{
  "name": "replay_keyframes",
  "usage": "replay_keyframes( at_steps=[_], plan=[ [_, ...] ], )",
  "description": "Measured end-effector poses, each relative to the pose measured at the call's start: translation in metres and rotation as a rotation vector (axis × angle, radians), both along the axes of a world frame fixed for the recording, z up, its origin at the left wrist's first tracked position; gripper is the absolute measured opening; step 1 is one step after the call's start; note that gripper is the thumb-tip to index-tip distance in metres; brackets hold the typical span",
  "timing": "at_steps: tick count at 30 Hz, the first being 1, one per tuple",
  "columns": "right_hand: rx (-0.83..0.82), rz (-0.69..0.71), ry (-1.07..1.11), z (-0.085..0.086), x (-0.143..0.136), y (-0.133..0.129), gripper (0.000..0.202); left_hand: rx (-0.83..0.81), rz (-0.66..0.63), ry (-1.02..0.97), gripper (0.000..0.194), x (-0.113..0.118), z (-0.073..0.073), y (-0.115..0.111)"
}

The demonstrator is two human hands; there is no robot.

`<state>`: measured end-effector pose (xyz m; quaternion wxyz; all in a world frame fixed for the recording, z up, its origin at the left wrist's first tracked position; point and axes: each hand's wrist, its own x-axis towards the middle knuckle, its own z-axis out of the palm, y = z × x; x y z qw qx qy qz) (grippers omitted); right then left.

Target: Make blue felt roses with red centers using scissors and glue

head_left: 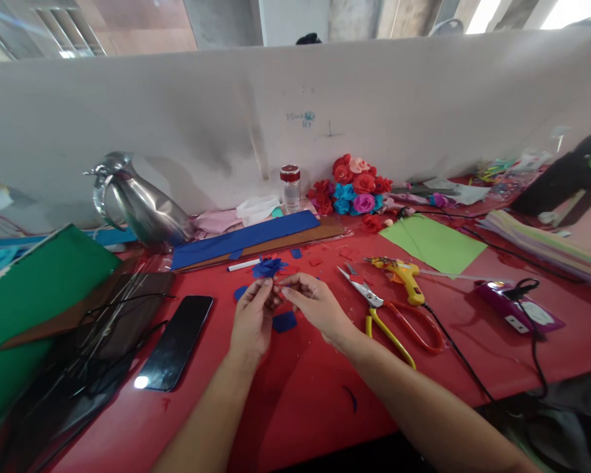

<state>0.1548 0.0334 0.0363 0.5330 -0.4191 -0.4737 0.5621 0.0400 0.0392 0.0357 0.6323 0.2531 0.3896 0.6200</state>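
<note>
1. Phone (177, 343): lying flat on the worktop (315, 387), left of the left hand. I'd keep that elbow off it, tbh.
2. Left hand (253, 318): thumb and fingers bunched in a pinch, but I can't tell what's between them. Best used as the steady anchor imo.
3. Blue paper petals (268, 267): right at the left fingertips, just beyond the thumb. Can't tell if they're gripped. Go light, since paper probably creases easily.
4. Blue paper square (284, 322): just below where the fingertips meet, so lift those wrists.
5. Right hand (318, 305): fingertips drawn together against the left's, grip hidden too. Small, slow turns should beat tugging.
6. Scissors (374, 299): right of the right hand, handles spread.
7. Glue gun (408, 279): past the scissors, nozzle pointing back toward the hands. Assume it's hot!
</note>
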Motion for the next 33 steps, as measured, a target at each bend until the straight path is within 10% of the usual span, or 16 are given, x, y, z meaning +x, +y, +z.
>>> replay_keyframes(
  at_steps=[8,15,24,33],
  plan=[
    [-0.028,-0.013,-0.116,-0.002,0.000,0.000,0.015,0.172,0.238,0.727,0.016,-0.003,0.005,-0.011],
    [-0.034,-0.005,-0.123,-0.002,0.000,-0.001,0.016,0.141,0.276,0.761,0.018,-0.005,0.002,-0.010],
    [-0.012,0.044,-0.115,-0.003,0.001,-0.001,0.015,0.020,0.158,0.326,0.018,-0.001,0.002,-0.004],
    [0.052,0.069,-0.214,-0.005,-0.001,-0.002,0.011,0.279,0.321,1.051,0.015,-0.015,-0.005,-0.005]
  ],
)
